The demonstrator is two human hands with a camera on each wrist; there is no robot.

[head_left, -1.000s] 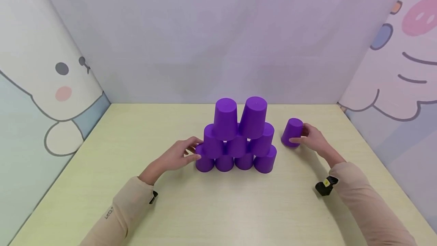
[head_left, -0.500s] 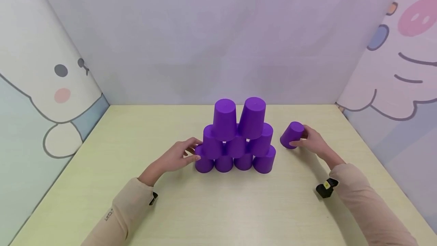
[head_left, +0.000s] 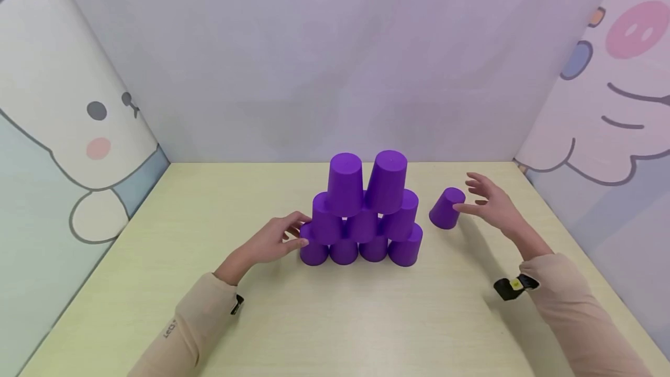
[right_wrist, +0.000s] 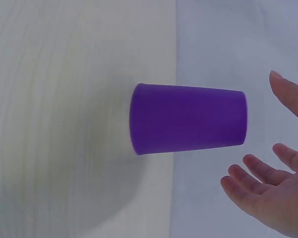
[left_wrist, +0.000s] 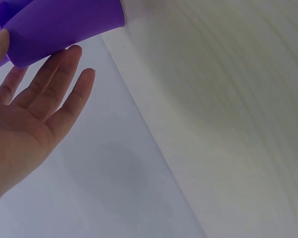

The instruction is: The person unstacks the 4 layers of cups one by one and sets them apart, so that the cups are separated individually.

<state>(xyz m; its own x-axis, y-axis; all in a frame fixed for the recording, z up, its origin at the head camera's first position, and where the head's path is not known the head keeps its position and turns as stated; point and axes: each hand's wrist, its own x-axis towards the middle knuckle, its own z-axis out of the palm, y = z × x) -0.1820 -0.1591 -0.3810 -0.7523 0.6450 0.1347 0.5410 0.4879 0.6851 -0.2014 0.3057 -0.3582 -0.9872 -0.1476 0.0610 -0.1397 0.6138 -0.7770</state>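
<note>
Purple cups (head_left: 345, 185) stand mouth down in a three-row pyramid mid-table: several at the base, three above, two on top. My left hand (head_left: 272, 240) is beside the leftmost base cup (head_left: 314, 252), its thumb and fingers on either side. In the left wrist view those fingers reach out nearly straight by the cup (left_wrist: 69, 29); firm contact cannot be told. To the right of the pyramid stands a separate upside-down purple cup (head_left: 446, 209). My right hand (head_left: 492, 205) is just right of it, fingers spread. The right wrist view shows a gap between hand (right_wrist: 273, 188) and cup (right_wrist: 188, 119).
The pale wooden table (head_left: 335, 324) ends at a grey-white back wall (head_left: 335, 63). Side panels with cartoon animals (head_left: 628, 74) flank it. Black wrist cameras (head_left: 515, 287) sit on both sleeves.
My right hand has let go of the separate cup and moved back to the right, its fingers spreading. The left hand and the pyramid stay put.
</note>
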